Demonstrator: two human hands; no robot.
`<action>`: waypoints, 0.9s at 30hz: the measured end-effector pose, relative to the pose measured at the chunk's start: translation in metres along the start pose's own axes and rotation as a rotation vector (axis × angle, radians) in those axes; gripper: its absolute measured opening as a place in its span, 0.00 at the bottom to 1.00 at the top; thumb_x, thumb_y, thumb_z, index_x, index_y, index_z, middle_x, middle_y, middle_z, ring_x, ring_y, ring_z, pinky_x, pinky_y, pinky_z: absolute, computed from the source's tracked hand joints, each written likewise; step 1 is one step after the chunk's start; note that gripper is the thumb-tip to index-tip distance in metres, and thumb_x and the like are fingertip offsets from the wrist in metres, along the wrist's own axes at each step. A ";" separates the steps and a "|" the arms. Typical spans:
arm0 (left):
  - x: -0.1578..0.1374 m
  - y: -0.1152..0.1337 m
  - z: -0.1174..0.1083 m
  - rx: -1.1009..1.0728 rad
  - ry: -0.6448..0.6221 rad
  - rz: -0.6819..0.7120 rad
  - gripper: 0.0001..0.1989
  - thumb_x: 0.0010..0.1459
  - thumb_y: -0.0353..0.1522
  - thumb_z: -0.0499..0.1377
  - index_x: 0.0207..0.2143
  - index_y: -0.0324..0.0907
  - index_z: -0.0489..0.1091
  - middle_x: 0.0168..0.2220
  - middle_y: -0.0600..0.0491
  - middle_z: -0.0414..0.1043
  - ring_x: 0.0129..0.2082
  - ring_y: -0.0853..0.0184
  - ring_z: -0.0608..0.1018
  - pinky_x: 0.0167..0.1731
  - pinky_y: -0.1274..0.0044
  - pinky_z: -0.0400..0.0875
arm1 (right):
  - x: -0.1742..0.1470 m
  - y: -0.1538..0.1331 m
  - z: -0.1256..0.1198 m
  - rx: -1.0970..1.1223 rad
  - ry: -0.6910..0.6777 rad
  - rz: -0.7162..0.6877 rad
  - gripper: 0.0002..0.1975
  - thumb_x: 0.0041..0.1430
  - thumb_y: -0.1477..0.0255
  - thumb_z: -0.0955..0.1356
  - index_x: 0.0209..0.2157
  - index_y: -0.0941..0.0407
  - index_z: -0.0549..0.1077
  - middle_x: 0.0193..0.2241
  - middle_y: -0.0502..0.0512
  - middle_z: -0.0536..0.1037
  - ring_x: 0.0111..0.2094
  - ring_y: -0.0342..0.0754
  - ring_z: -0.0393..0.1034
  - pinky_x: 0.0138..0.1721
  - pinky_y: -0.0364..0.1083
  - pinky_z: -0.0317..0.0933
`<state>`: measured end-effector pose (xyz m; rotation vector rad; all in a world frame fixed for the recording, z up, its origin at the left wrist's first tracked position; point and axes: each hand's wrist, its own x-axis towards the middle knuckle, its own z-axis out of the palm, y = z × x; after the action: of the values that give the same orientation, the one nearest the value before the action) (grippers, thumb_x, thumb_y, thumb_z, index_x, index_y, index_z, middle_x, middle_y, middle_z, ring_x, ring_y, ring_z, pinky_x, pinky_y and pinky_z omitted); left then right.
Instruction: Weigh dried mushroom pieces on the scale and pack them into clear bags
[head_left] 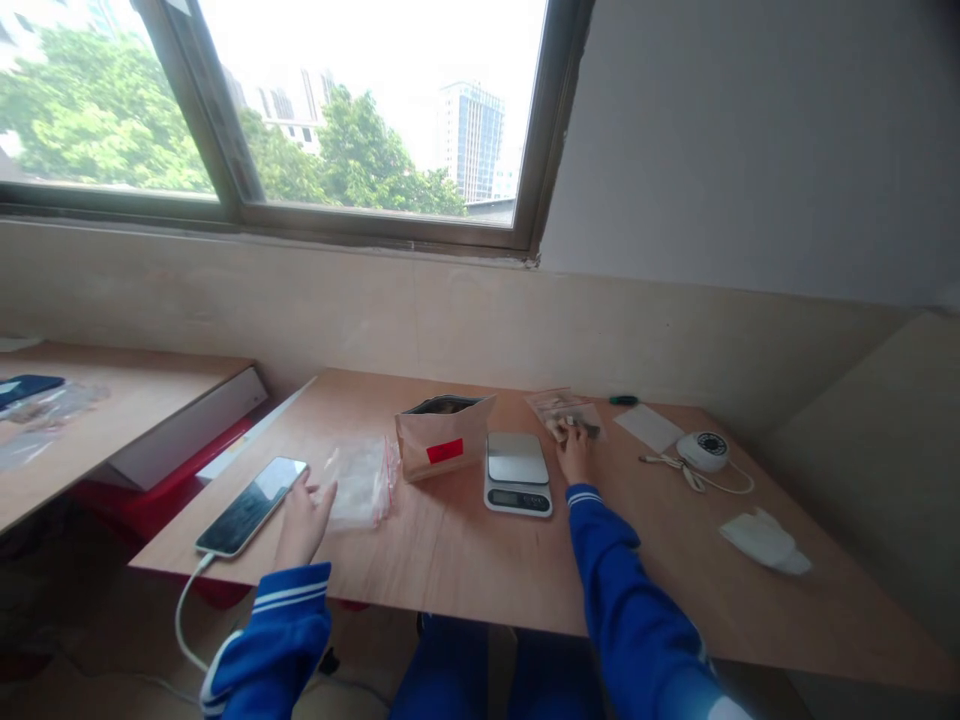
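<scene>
Your left hand [304, 512] is at the near right edge of the phone [251, 507], its fingers apart and loosely bent, with nothing in its grasp; whether the fingertips touch the phone you cannot tell from here. Your thumb points toward the clear bags [356, 487], which lie flat in a loose stack just beside that hand. Your right hand [576, 455] reaches past the scale [517, 460], its fingers lowered onto the filled bags [551, 402]; the view doesn't show whether they pinch the plastic or only rest on it. Those bags lie on the table [465, 560], behind and to the right of the scale, and hold pale and dark pieces.

Between your two hands the pouch [416, 452] stands upright, its mouth open and a red label [445, 451] on its front. The scale sits just right of it, its plate bare and its display toward you. A white cable [184, 600] runs from the phone down over the table's edge. Beyond your right hand are a green handle [623, 400], a white sheet [649, 428], a round white device [703, 451] with its cord, and, nearer you, a crumpled white piece [765, 541].
</scene>
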<state>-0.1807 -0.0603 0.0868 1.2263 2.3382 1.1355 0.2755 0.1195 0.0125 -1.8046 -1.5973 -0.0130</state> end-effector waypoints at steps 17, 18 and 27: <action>-0.072 0.045 0.030 -0.236 -0.154 0.185 0.10 0.51 0.38 0.48 0.20 0.45 0.60 0.21 0.54 0.68 0.28 0.63 0.73 0.31 0.75 0.65 | -0.103 -0.050 -0.118 0.611 0.620 0.398 0.20 0.50 0.56 0.68 0.35 0.60 0.72 0.33 0.61 0.76 0.33 0.50 0.70 0.38 0.49 0.64; -0.079 0.052 0.033 -0.284 -0.193 0.196 0.10 0.50 0.38 0.49 0.19 0.45 0.59 0.20 0.55 0.67 0.26 0.64 0.72 0.29 0.75 0.64 | -0.118 -0.060 -0.124 0.657 0.627 0.448 0.21 0.49 0.56 0.69 0.35 0.60 0.72 0.33 0.60 0.76 0.34 0.50 0.70 0.38 0.49 0.65; -0.141 0.093 0.057 -0.494 -0.516 0.290 0.15 0.55 0.40 0.47 0.17 0.46 0.57 0.17 0.56 0.61 0.21 0.67 0.66 0.26 0.76 0.59 | -0.158 -0.123 -0.158 1.013 0.293 0.467 0.20 0.48 0.57 0.71 0.36 0.59 0.73 0.33 0.56 0.77 0.35 0.49 0.72 0.39 0.48 0.67</action>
<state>-0.0105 -0.1099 0.1020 1.4666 1.4331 1.2035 0.2004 -0.0995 0.1199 -1.2169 -0.7010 0.6061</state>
